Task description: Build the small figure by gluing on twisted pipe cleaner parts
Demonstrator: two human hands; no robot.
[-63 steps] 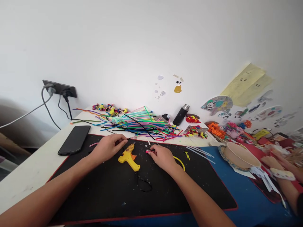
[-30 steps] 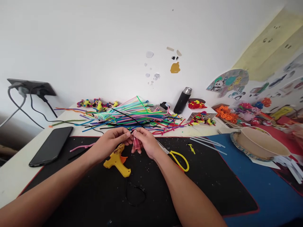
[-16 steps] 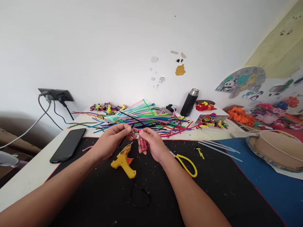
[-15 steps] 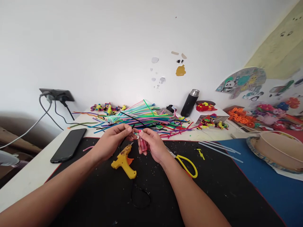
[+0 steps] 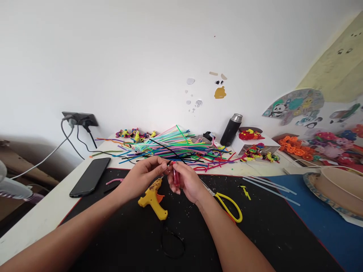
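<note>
My right hand (image 5: 186, 180) is closed round a small red, see-through object (image 5: 176, 178) held upright over the black mat (image 5: 127, 238). My left hand (image 5: 147, 174) pinches something thin and dark, perhaps a black stem, at the top end of the red object; the fingertips hide most of it. Just below the hands lies a yellow glue gun (image 5: 154, 200) with an orange trigger. Beside my right wrist are scissors with yellow handles (image 5: 231, 206), partly covered by the forearm.
Behind the hands lies a pile of coloured pipe cleaners (image 5: 170, 145). A phone (image 5: 90, 176) is at the left, a black flask (image 5: 231, 130) at the back. Clear sticks (image 5: 270, 189), a yellow piece (image 5: 245, 192) and a round container (image 5: 340, 185) sit at the right.
The whole view has shifted, so everything appears slightly lower and further right. My left fingertips have come closer to the top of the red object.
</note>
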